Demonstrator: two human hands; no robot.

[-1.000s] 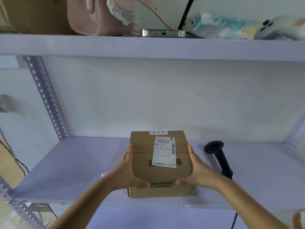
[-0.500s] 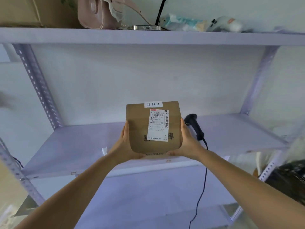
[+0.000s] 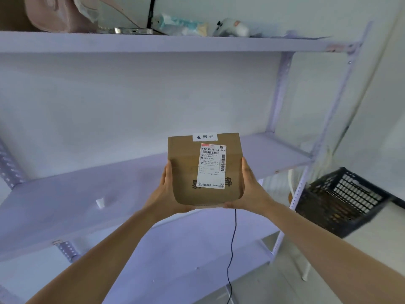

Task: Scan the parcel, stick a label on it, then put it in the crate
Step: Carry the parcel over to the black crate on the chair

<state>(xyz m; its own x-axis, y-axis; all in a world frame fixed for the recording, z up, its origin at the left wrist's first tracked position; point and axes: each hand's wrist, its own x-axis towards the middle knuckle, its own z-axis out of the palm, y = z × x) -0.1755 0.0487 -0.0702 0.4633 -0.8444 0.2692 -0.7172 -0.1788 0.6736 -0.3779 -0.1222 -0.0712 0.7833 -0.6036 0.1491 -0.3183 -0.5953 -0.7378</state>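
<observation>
A brown cardboard parcel [image 3: 186, 172] is held in the air in front of the middle shelf, its top facing me. It carries a white shipping label [image 3: 211, 166] and a small white sticker [image 3: 205, 137] at its far edge. My left hand [image 3: 167, 194] grips its left side and my right hand [image 3: 249, 189] grips its right side, thumbs on top. A black slatted crate [image 3: 341, 200] stands low at the right, beyond the shelf post. The scanner is hidden behind the parcel; only its black cable [image 3: 232, 249] hangs down.
A lilac metal shelf unit [image 3: 87, 194] fills the view, with a perforated post [image 3: 306, 172] between parcel and crate. The top shelf [image 3: 153, 41] holds a pink bag, a phone and packets. A small white scrap [image 3: 100, 202] lies on the middle shelf.
Both hands have lifted the parcel off the middle shelf and carried it to the right. The view has swung right, so the black crate has come into sight and the scanner is now hidden.
</observation>
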